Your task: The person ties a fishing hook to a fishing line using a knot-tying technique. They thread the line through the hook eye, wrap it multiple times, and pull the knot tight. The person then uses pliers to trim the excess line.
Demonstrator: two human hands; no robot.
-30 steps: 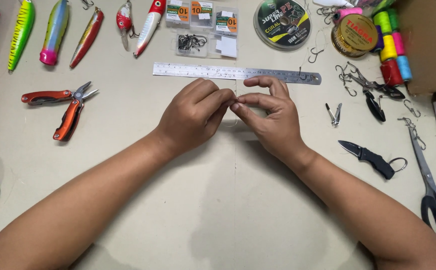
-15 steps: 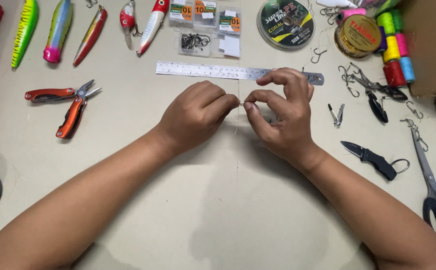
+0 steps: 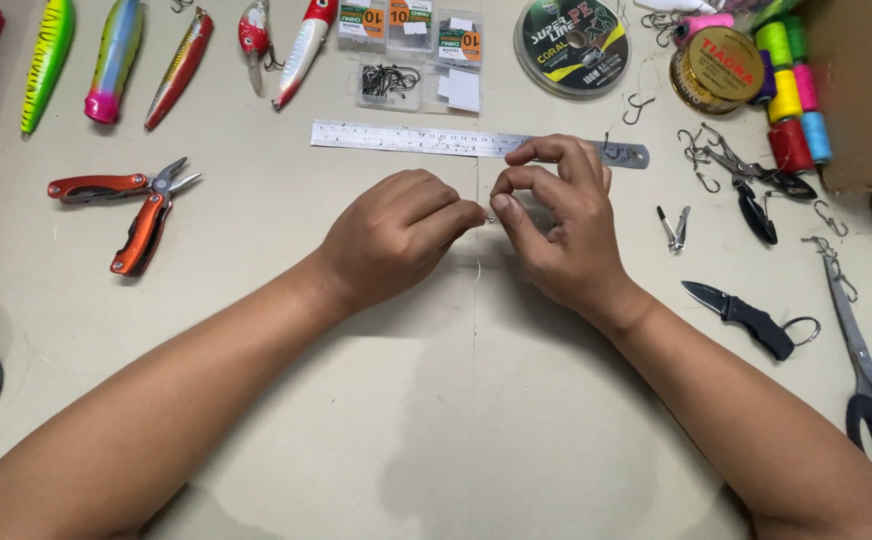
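Beige surface carries everything. Steel ruler lies just beyond both hands. Orange-handled pliers sit well to the left, a black folding knife to the right. Left hand and right hand meet fingertip to fingertip, each pinched closed on a tiny fishing hook between them, above the surface.

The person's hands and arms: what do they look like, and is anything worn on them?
Both forearms are bare up to the picture's lower edge: no sleeves show. The left hand and right hand wear no gloves, and no rings, watch or wristband can be seen. The fingernails are short and unpainted. No markings show on either arm.
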